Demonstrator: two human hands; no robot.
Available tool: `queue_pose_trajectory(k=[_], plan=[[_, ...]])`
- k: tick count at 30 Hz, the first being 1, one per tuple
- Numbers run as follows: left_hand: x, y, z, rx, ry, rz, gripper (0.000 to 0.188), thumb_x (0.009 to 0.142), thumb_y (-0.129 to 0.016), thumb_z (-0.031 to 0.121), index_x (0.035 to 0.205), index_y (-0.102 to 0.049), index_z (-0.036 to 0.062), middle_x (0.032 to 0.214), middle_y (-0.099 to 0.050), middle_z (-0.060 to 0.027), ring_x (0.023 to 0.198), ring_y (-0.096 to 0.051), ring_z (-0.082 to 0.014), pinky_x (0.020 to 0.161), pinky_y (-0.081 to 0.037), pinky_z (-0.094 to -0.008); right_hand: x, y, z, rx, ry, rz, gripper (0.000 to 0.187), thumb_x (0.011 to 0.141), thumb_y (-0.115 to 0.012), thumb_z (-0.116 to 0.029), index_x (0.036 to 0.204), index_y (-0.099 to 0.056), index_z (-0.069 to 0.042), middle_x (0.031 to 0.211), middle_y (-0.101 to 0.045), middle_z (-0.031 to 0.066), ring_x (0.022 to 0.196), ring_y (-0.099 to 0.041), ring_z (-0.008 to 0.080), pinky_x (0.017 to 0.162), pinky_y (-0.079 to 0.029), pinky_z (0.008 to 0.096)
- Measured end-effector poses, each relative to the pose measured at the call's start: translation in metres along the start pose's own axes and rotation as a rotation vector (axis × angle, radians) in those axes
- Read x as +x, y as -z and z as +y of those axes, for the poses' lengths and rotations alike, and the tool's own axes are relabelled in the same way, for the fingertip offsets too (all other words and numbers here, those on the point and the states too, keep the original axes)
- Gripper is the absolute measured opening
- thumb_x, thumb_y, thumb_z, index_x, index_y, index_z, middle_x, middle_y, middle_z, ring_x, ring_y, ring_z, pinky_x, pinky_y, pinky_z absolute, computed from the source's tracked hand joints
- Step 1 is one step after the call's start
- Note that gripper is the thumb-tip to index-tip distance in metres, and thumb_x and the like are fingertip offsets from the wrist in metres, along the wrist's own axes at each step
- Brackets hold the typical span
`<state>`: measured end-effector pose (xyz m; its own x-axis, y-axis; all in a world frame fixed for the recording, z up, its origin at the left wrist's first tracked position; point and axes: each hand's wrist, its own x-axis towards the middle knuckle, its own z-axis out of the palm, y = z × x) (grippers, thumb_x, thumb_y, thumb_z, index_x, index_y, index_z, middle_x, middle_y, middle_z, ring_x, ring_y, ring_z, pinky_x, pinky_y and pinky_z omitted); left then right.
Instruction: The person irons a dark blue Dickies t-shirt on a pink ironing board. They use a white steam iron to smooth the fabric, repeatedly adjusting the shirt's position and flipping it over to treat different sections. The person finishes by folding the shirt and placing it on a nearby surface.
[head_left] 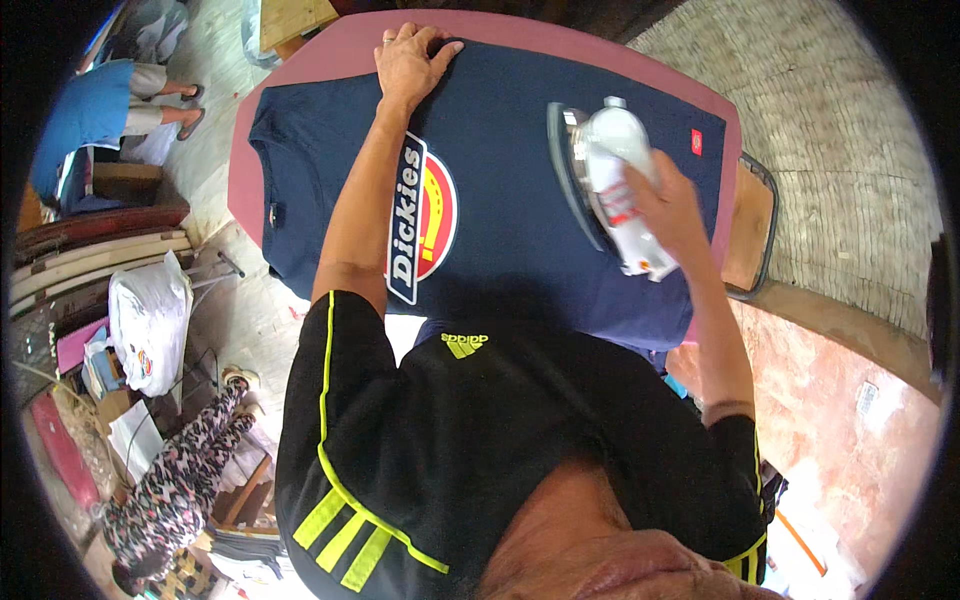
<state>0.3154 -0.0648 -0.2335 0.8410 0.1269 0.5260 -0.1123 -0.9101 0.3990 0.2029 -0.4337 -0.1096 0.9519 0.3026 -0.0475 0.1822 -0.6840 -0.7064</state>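
A dark navy T-shirt (510, 230) with a large printed emblem in white, red and yellow lies spread over a dusty-pink ironing board (345, 50). My right hand (668, 210) is wrapped round the handle of a white clothes iron (622, 145) over the right part of the shirt. The iron is tilted and slightly smeared by motion; I cannot tell whether its soleplate touches the cloth. At the shirt's far edge rests my left hand (412, 68), thumb spread and fingers apart on the fabric and board, holding nothing that shows.
A metal loop (770, 225) juts from the board's right end, beside a woven mat-like surface (790, 110). White plastic bags (150, 320) and stacked goods fill the left side. Another person in blue (90, 115) is at the upper left, and one in patterned clothes (180, 480) at the lower left.
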Motion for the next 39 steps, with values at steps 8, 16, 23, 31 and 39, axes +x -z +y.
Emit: queue_pose_trajectory(k=[8,16,23,31,39], plan=[[0.001,-0.006,-0.028,-0.206,-0.073,0.047,0.031,0.088,-0.071,0.043,0.107,-0.077,0.0188,0.108,-0.069,-0.007,0.103,-0.062,-0.033,0.088,-0.048,-0.0515,0.146,-0.081,-0.073,-0.11,0.188,0.072,0.043,0.097,-0.063,-0.04,0.1,-0.06,0.003,0.084,-0.067,0.0233,0.077,-0.069,0.0301,0.07,-0.051,0.0401],[-0.044,0.127,-0.133,0.581,0.441,0.053,0.059,0.08,-0.072,0.063,0.109,-0.071,0.0117,0.117,-0.066,-0.0141,0.112,-0.061,-0.0352,0.092,-0.045,-0.0559,0.157,-0.044,-0.055,-0.253,0.311,-0.011,0.043,0.097,-0.062,-0.039,0.113,-0.064,0.001,0.097,-0.072,0.0228,0.087,-0.072,0.0376,0.079,-0.054,0.0437],[-0.058,0.12,-0.179,0.117,0.374,0.118,0.04,0.093,-0.065,0.045,0.106,-0.072,0.0076,0.104,-0.072,-0.0154,0.097,-0.068,-0.0317,0.084,-0.051,-0.0415,0.19,-0.031,-0.057,-0.31,0.502,-0.244,0.034,0.095,-0.068,-0.031,0.113,-0.065,-0.003,0.094,-0.072,0.022,0.085,-0.073,0.0339,0.073,-0.055,0.038],[-0.057,0.135,-0.181,-0.147,0.552,0.112,0.031,0.097,-0.063,0.029,0.116,-0.071,0.0058,0.102,-0.074,-0.0145,0.096,-0.071,-0.0254,0.085,-0.052,-0.0364,0.235,-0.1,-0.119,-0.451,0.907,-0.377,0.04,0.095,-0.066,-0.04,0.111,-0.061,-0.004,0.086,-0.07,0.024,0.081,-0.068,0.0436,0.07,-0.055,0.0485],[-0.054,0.143,-0.185,-0.234,0.536,0.033,0.028,0.097,-0.06,0.022,0.113,-0.071,0.0023,0.097,-0.074,-0.0181,0.09,-0.071,-0.0287,0.082,-0.053,-0.0377,0.233,-0.174,-0.203,-0.476,0.937,-0.31,0.036,0.095,-0.062,-0.031,0.101,-0.06,0.005,0.095,-0.067,0.0274,0.084,-0.069,0.0393,0.072,-0.053,0.0478]])
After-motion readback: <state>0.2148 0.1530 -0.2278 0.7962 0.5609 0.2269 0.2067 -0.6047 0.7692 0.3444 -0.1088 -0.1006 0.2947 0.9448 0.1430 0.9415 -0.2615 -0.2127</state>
